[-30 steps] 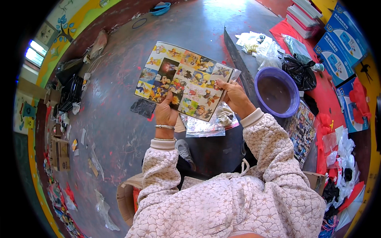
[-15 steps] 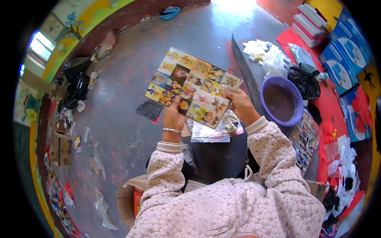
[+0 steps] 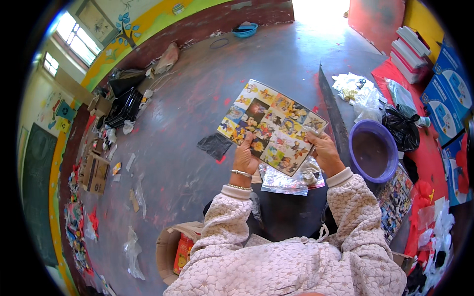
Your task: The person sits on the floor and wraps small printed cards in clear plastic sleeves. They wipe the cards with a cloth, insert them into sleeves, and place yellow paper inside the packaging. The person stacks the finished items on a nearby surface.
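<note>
Sticker sheet (image 3: 272,127): glossy sheet of many small coloured pictures, held up flat and tilted over the lap, above the grey floor (image 3: 197,98); it rests on no surface.
Left hand (image 3: 245,159): closed on the sheet's near lower edge, thumb on the printed face, fingers hidden behind; a bangle sits at the wrist.
Right hand (image 3: 326,152): pinched shut at the sheet's right edge, near its right corner; whether the fingertips grip the whole sheet or only one small picture is too small to tell.
Clear wrappers (image 3: 289,178): crumpled plastic and a second printed sheet lying on the dark lap, just below the held sheet.
Purple bowl (image 3: 373,150): on the low grey bench (image 3: 340,103) to the right, close beside the right hand, apart from it.
Black bag (image 3: 402,129): on the bench past the bowl, next to white bags (image 3: 356,89).
Cardboard box (image 3: 173,251): on the floor by the left elbow.
Step in hand (judged): the sheet is steadied with the left hand while the right works at its edge, likely picking at one piece.
Next move calls for (judged): a firm left hold to keep the sheet taut, and a fine fingertip pinch on the right so that only one picture lifts without tearing.
</note>
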The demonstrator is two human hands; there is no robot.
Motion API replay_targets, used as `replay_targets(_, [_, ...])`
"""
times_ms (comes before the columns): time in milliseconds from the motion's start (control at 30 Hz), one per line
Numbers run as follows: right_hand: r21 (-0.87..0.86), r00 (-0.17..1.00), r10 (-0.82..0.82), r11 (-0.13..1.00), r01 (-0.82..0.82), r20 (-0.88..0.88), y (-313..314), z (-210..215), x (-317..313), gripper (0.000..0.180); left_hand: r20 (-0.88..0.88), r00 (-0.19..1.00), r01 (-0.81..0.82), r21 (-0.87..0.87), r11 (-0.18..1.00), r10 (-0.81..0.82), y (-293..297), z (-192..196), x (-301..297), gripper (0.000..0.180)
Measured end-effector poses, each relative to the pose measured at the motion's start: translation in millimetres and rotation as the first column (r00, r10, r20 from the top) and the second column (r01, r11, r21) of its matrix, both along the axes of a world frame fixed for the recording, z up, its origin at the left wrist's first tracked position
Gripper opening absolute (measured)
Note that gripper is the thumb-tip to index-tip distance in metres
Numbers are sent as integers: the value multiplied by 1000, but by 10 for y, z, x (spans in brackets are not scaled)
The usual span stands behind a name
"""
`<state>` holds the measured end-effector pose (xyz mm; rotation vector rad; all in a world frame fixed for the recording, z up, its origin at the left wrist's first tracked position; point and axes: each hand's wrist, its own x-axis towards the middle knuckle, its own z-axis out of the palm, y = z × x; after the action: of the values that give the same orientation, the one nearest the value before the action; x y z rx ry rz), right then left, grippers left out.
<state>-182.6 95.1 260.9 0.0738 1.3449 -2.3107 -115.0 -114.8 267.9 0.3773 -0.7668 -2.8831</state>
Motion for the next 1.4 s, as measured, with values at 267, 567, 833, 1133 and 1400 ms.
replay_targets(267, [25, 997, 20, 1000, -19, -77, 5, -17, -28, 10, -92, 994, 48, -38, 998, -51, -41, -185, -95, 39])
replay_targets(567, [-48, 999, -23, 999, 25, 29, -38, 69, 12, 10, 14, 1000, -16, 3, 1000, 16, -12, -52, -48, 41])
replay_targets(833, [62, 907, -184, 973, 223, -379, -16, 74, -22, 16, 228, 973, 72, -199, 977, -25, -88, -123, -35, 60])
replay_targets(1133, [340, -38, 481, 670, 660, -876, -268, 88, 404, 41, -167, 960, 213, -78, 974, -223, -67, 61, -17, 67])
replay_targets(1400, [370, -124, 617, 607, 703, -777, -374, 34, 631, 45, 72, 997, 25, -85, 996, -19, -252, 89, 22, 38])
